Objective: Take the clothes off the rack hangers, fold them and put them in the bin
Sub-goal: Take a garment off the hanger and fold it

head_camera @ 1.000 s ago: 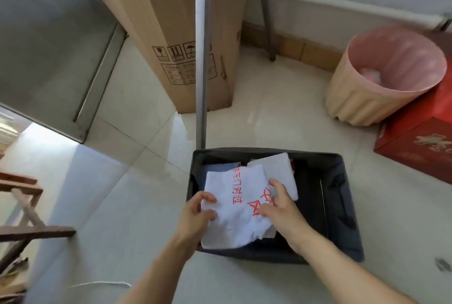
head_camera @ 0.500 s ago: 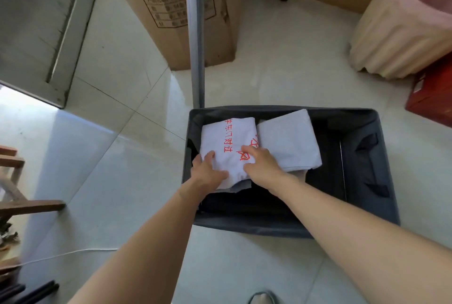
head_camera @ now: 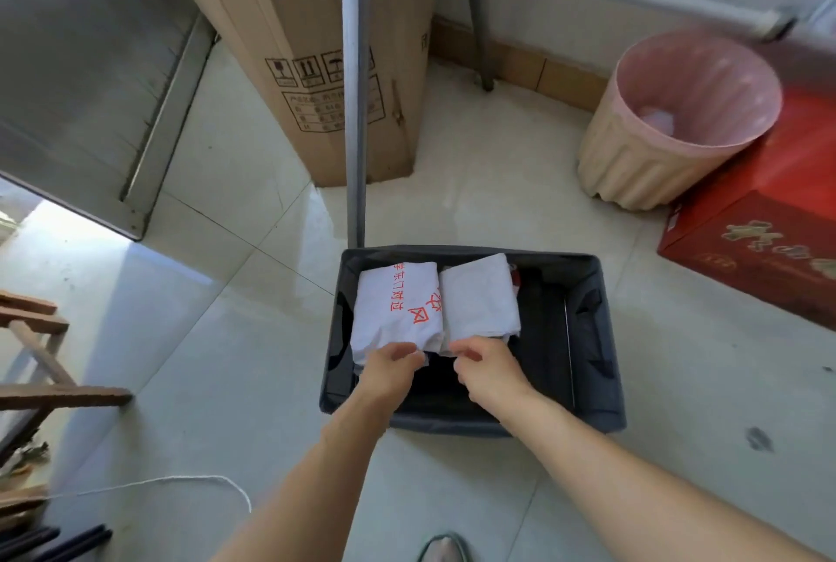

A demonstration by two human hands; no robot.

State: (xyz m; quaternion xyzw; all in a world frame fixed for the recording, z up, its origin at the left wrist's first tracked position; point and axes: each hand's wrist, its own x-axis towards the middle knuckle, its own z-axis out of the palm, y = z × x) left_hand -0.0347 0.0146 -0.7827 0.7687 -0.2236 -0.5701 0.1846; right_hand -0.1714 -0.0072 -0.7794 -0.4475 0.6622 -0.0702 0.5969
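A dark grey fabric bin (head_camera: pixel 601 335) sits on the tiled floor. Inside it lie two folded garments side by side: a white shirt with red print (head_camera: pixel 398 308) on the left and a plain white one (head_camera: pixel 479 299) on the right. My left hand (head_camera: pixel 389 369) hovers at the near edge of the printed shirt, fingers loosely curled, fingertips touching the cloth. My right hand (head_camera: pixel 491 371) is at the near edge of the plain garment, fingers also loosely curled and holding nothing. Dark clothing shows beneath the white pieces.
The rack's grey upright pole (head_camera: pixel 353 109) stands just behind the bin, in front of a tall cardboard box (head_camera: pixel 289 41). A pink wastebasket (head_camera: pixel 669 127) and a red box (head_camera: pixel 764 235) are at right. A wooden frame (head_camera: pixel 40 362) and white cord (head_camera: pixel 158 482) lie left.
The printed shirt was lowered into the bin and pressed flat beside the plain one. Both hands have since slid back off it to its near edge.
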